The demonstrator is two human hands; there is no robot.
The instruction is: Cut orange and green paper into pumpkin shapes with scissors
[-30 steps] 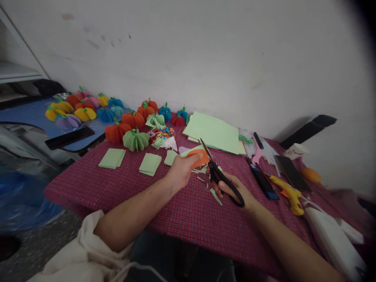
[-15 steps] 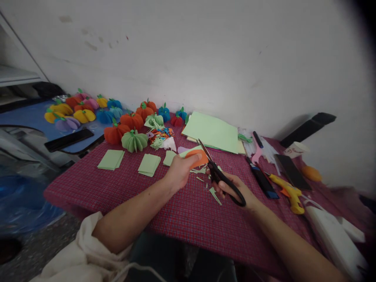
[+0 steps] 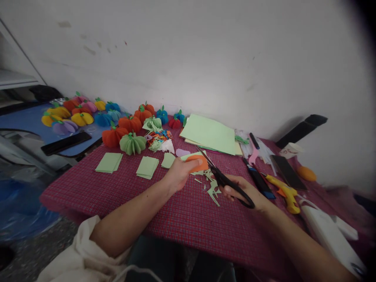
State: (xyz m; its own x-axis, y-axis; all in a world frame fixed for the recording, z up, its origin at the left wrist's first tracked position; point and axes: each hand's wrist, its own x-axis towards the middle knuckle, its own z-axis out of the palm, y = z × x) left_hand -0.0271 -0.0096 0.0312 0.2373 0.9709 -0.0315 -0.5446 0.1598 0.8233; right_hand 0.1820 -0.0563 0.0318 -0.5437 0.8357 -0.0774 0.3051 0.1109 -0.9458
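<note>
My left hand (image 3: 178, 173) pinches a stack made of an orange round paper piece (image 3: 197, 163) on green paper, just above the red checked tablecloth (image 3: 123, 188). My right hand (image 3: 245, 192) grips black scissors (image 3: 225, 179). Their blades point up and left and meet the paper's right edge. Green paper offcuts (image 3: 212, 188) lie on the cloth under the scissors. Both forearms reach in from the bottom of the view.
Small green paper stacks (image 3: 147, 167) lie to the left. Paper pumpkins (image 3: 132, 142) line the back, more on a blue table (image 3: 26, 117) with a black phone (image 3: 66, 142). Large green sheets (image 3: 210, 134), a yellow glue gun (image 3: 284, 192), another phone (image 3: 288, 177) and a white box (image 3: 329, 235) sit to the right.
The scissors have tilted lower and flatter, and my right hand has slid a little right. The camera dipped slightly. My left hand still holds the paper in the same spot.
</note>
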